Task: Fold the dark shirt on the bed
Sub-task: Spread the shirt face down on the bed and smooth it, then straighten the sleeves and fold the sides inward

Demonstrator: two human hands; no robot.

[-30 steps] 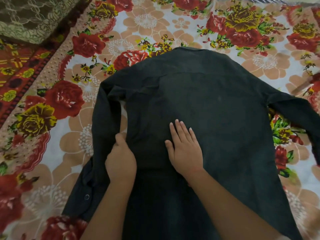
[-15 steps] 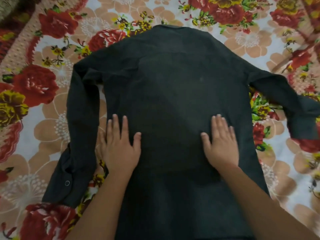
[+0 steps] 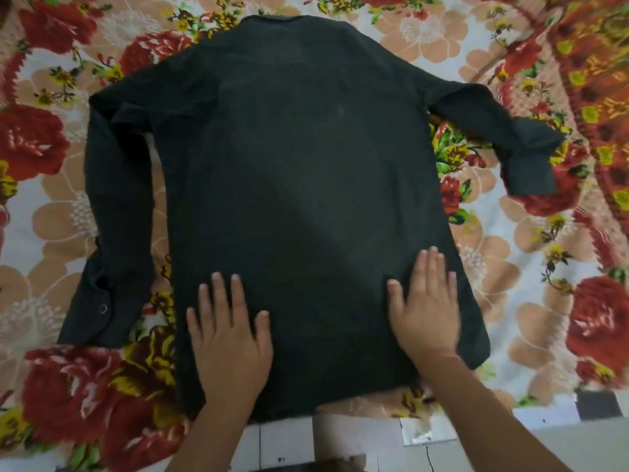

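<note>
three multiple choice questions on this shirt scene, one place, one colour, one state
1. Where on the dark shirt do the left hand and right hand rest? A) by the collar B) near the hem C) on a cuff
2. What colour are the large roses on the bedspread? A) blue B) red C) purple
3. How does the shirt lie? A) rolled up B) folded in half C) spread flat
Answers: B, both palms lie flat low on the shirt; B, the blooms are red; C, no fold yet.
</note>
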